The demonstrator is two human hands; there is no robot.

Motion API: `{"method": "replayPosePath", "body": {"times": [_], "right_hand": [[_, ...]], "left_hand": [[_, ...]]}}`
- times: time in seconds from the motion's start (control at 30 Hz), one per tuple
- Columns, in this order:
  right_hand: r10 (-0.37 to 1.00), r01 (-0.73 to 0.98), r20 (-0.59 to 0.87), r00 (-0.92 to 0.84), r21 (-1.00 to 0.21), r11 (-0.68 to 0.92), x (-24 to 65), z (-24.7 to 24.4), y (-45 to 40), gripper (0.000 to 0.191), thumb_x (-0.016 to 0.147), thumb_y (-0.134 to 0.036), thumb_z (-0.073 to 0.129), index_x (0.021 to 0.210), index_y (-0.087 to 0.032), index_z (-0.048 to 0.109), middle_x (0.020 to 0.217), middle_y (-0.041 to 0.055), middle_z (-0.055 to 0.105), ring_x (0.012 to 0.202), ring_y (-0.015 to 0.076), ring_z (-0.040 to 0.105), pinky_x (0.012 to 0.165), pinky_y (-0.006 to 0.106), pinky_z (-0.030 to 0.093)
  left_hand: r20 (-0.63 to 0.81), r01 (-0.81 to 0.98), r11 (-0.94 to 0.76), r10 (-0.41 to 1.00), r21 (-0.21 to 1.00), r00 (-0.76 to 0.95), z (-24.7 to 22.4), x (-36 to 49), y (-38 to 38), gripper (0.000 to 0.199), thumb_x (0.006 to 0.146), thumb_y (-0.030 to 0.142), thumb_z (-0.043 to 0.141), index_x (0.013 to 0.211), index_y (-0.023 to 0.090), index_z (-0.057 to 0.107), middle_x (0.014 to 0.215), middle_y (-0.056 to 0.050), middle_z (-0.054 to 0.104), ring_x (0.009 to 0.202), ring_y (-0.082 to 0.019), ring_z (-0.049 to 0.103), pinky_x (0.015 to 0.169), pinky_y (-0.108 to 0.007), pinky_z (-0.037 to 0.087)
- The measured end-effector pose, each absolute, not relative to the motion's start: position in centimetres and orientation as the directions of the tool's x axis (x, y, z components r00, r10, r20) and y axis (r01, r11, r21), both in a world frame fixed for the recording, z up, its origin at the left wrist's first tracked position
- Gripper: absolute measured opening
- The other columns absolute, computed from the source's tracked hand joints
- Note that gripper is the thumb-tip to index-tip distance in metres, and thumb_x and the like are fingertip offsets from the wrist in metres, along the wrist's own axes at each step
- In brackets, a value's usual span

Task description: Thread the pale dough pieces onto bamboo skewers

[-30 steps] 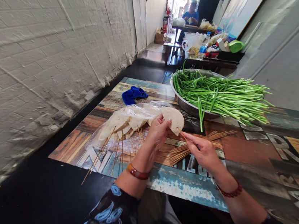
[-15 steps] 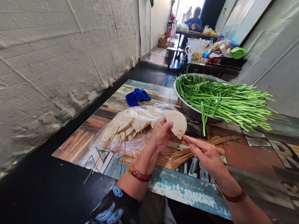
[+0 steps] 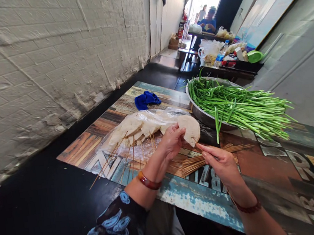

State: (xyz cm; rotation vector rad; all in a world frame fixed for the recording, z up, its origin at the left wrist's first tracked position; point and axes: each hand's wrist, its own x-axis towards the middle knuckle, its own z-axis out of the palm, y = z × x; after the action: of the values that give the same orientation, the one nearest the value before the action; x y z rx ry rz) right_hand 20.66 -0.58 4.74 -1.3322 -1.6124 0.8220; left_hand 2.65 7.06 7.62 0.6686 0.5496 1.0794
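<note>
My left hand [image 3: 175, 141] pinches a thin, pale round of what looks like flatbread [image 3: 189, 128] by its left side. The round is held upright above the table. My right hand [image 3: 222, 163] is closed on a thin wooden skewer [image 3: 199, 146], whose upper end meets the lower edge of the round. The skewer's other end shows beside my right wrist. Left of my hands, several similar flatbreads [image 3: 131, 126], with skewers in them, lie overlapping on a clear plastic bag [image 3: 103, 143]. Loose skewers [image 3: 193, 165] lie in a bundle under my right hand.
A metal basin [image 3: 194, 107] heaped with long green chives [image 3: 247, 106] stands at the right on the wood-patterned table [image 3: 76, 150]. A blue cloth [image 3: 147, 99] lies further back. Beyond are a cluttered table [image 3: 219, 64] and a person in blue [image 3: 209, 23]. A white brick-patterned wall [image 3: 51, 50] runs along the left.
The view has shifted a little, so everything appears slightly further right. Both hands keep their grips, and the skewer's tip now shows a little further up against the round's lower edge.
</note>
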Motion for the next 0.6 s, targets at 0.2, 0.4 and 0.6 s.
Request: {"method": "replayPosePath", "body": {"times": [0.2,0.4,0.6], "right_hand": [[0.977,0.398,0.208,-0.05,-0.893,0.21,20.7,4.7,-0.6,0.029,0.088,-0.034,0.061,0.113,-0.025,0.075,0.1,0.0067,0.077,0.068,0.0169,0.065,0.061,0.029,0.054],[0.985,0.37,0.172,-0.025,-0.913,0.169,20.3,5.0,-0.6,0.028,0.088,-0.035,0.062,0.107,-0.021,0.077,0.09,0.0065,0.076,0.061,0.0148,0.062,0.058,0.028,0.052],[0.989,0.375,0.15,-0.016,-0.916,0.145,20.1,5.4,-0.5,0.028,0.088,-0.039,0.062,0.097,-0.018,0.077,0.073,0.0045,0.072,0.057,0.014,0.059,0.056,0.027,0.048]], "left_hand": [[-0.075,-0.604,0.318,0.917,0.731,0.392,8.0,2.7,6.9,0.045,0.06,0.032,0.079,0.099,0.015,0.064,0.086,-0.007,0.071,0.081,-0.021,0.068,0.064,-0.026,0.053],[-0.079,-0.594,0.316,0.918,0.74,0.39,8.4,2.7,6.6,0.042,0.061,0.031,0.078,0.098,0.014,0.065,0.083,-0.007,0.071,0.079,-0.02,0.068,0.061,-0.024,0.051],[-0.062,-0.582,0.271,0.933,0.766,0.353,8.8,3.0,6.4,0.043,0.06,0.033,0.079,0.096,0.013,0.064,0.075,-0.005,0.069,0.076,-0.02,0.067,0.066,-0.027,0.052]]}}
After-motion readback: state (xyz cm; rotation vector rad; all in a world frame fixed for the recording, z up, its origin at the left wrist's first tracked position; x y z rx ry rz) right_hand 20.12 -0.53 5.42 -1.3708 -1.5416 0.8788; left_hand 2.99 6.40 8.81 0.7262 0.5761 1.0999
